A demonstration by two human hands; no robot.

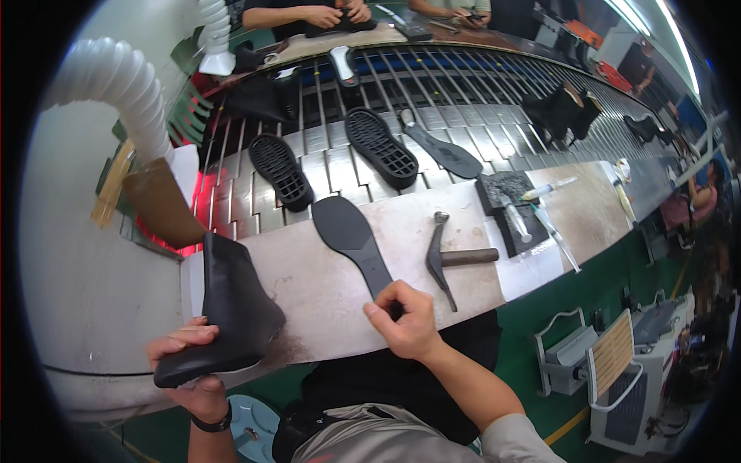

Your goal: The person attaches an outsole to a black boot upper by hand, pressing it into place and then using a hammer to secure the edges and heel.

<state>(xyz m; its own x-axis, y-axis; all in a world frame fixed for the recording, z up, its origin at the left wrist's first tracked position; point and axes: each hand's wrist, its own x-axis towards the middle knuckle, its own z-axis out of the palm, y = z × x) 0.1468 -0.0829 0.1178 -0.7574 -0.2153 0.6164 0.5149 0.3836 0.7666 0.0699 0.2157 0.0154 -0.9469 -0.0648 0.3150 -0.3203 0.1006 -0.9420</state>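
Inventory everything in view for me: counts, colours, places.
Bench: 1, whitish, centre
Conveyor: 1, silver, beyond bench
Held boot: 1, black, bench left
Flat sole: 1, black, bench centre
Hammer: 1, dark head, brown handle, bench
Treaded soles: 2, black, conveyor
Shiny-heeled sole: 1, dark, conveyor
Block: 1, grey, bench right
Slim tubes: several, pale, around block
Other boots: several, black, conveyor
Ribbed ducts: 2, white, upper left
Stool: 1, blue, lower left
Workers: several, mixed clothing, background
Left hand: 1, bare, on held boot
Right hand: 1, bare, on flat sole
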